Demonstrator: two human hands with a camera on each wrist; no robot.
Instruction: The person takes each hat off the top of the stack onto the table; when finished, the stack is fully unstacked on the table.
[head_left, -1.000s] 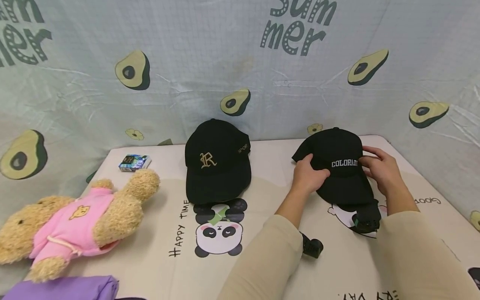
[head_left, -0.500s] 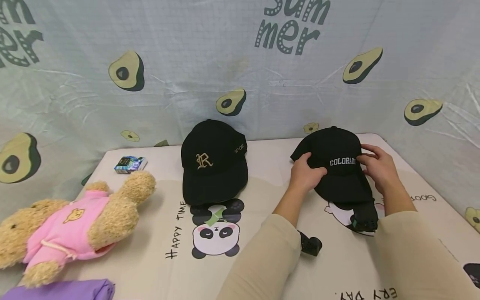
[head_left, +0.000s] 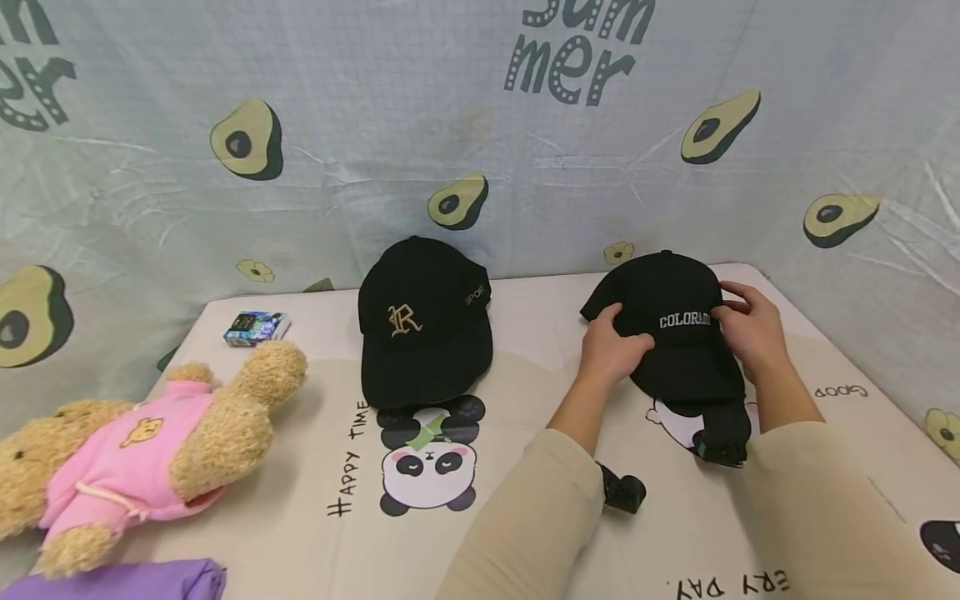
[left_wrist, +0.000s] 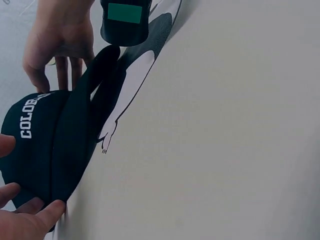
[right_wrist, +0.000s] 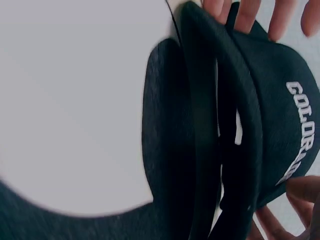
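A black baseball cap point(head_left: 678, 308) with white COLORADO lettering stands at the back right, brim towards me. My left hand point(head_left: 611, 350) grips its left side; the thumb lies on the front near the brim. On the other side my right hand point(head_left: 753, 325) pinches the cap, its thumb at the end of the lettering and its other fingers at the edge. The left wrist view shows the left fingers point(left_wrist: 30, 210) at the brim's corner and the right hand point(left_wrist: 60, 40) beyond. In the right wrist view, the cap's brim point(right_wrist: 245, 125) stands between both hands.
A second black cap point(head_left: 427, 325) with a gold R stands at the middle back. On the left lie a teddy bear point(head_left: 165, 450) in pink, a small blue box point(head_left: 257, 328) and a folded purple cloth point(head_left: 135, 582). A printed curtain point(head_left: 360, 125) hangs behind the table.
The head view has shifted slightly, so most things sit a little further left. Both hands keep their hold on the COLORADO cap, which stays nearly still.
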